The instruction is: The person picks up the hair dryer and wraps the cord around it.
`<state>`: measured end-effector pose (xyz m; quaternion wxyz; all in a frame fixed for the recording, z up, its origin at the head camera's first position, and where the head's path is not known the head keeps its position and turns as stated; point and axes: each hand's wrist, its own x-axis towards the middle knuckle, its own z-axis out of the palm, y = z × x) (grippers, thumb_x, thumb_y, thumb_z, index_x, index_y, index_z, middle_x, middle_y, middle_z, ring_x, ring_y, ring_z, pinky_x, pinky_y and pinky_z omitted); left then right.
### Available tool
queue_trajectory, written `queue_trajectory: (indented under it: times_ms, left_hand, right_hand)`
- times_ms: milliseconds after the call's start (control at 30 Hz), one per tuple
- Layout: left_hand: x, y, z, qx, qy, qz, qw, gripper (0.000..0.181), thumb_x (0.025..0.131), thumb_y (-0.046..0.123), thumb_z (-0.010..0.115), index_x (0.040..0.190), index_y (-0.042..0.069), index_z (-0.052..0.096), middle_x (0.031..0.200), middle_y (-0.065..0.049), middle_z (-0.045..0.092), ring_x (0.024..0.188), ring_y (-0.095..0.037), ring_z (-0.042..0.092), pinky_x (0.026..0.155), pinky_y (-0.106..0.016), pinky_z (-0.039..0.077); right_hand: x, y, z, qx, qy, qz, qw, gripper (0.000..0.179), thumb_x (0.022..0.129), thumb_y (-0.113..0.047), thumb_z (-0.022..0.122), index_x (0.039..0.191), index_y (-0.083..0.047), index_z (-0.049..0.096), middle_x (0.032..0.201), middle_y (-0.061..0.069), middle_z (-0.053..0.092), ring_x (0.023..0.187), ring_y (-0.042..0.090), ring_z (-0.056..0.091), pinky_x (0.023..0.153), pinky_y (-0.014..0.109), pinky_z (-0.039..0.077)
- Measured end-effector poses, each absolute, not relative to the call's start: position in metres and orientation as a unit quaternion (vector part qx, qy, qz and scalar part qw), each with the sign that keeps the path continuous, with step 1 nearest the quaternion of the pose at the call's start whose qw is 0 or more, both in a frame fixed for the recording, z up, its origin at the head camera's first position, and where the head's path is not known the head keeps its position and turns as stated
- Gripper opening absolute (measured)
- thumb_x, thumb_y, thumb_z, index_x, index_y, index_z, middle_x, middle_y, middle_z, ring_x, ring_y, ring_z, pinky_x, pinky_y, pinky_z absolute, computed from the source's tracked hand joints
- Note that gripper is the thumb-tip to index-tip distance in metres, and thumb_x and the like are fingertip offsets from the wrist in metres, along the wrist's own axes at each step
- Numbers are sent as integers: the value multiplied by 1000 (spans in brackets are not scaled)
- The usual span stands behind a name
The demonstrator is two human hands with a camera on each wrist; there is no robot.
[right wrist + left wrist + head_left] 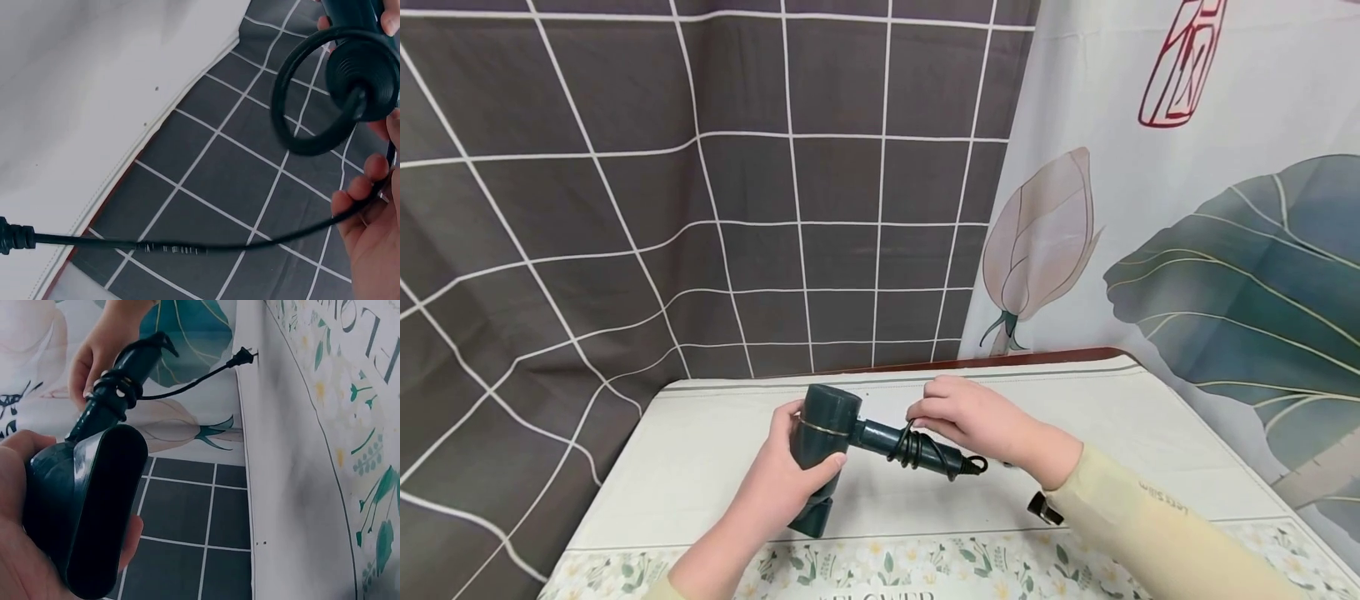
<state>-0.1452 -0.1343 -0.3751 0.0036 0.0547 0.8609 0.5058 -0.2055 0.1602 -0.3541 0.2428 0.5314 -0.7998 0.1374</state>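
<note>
My left hand (778, 475) grips a dark green hair dryer (829, 421) by its body, thumb on the near side, above the table. Its handle (878, 437) points right and tilts slightly down. A flat concentrator nozzle (103, 512) faces the left wrist camera. Several turns of black cord (913, 450) wrap the handle, and a small loop (290, 94) stands out at the handle's end. My right hand (973, 417) pinches the cord beside the handle with its fingertips. From those fingers a free length runs to the plug (242, 357), hanging loose.
Beneath the hands is a table with a white cloth (715, 442) and a flowered, lettered front band (865, 558). A dark checked curtain (835, 183) hangs behind and to the left. At the right hangs a white curtain with a lotus print (1037, 233).
</note>
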Motion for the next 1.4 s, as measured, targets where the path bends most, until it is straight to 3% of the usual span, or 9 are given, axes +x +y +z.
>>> queue_trajectory:
  times_ms: [433, 733, 1167, 1400]
  left_hand:
    - [-144, -140, -377, 79, 837, 542, 20, 93, 83, 38, 80, 153, 22, 20, 124, -8, 55, 106, -23, 58, 91, -53, 46]
    - [-142, -134, -379, 97, 805, 586, 14, 86, 88, 31, 75, 152, 16, 20, 118, -11, 55, 99, -21, 60, 87, -41, 47]
    - [-141, -131, -382, 100, 775, 622, 36, 84, 90, 29, 71, 153, 14, 18, 126, -15, 53, 101, -24, 62, 88, -45, 50]
    - [-142, -124, -379, 113, 752, 648, 42, 84, 91, 28, 70, 154, 13, 16, 130, -19, 52, 105, -27, 62, 90, -49, 50]
  right_hand:
    - [-203, 164, -349, 472, -852, 172, 146, 12, 100, -21, 60, 107, -17, 69, 100, -9, 65, 93, 7, 61, 85, 31, 51]
    - [-203, 164, -363, 415, -874, 244, 63, 21, 103, -26, 54, 113, -17, 69, 110, -8, 69, 104, 9, 64, 92, 36, 51]
    - [-204, 158, -377, 397, -828, 394, -25, 22, 104, -23, 53, 111, -16, 72, 108, -5, 70, 98, 10, 63, 91, 33, 50]
    - [-206, 160, -380, 399, -773, 487, -78, 27, 105, -12, 47, 115, 1, 68, 106, 6, 71, 91, 10, 63, 85, 27, 50]
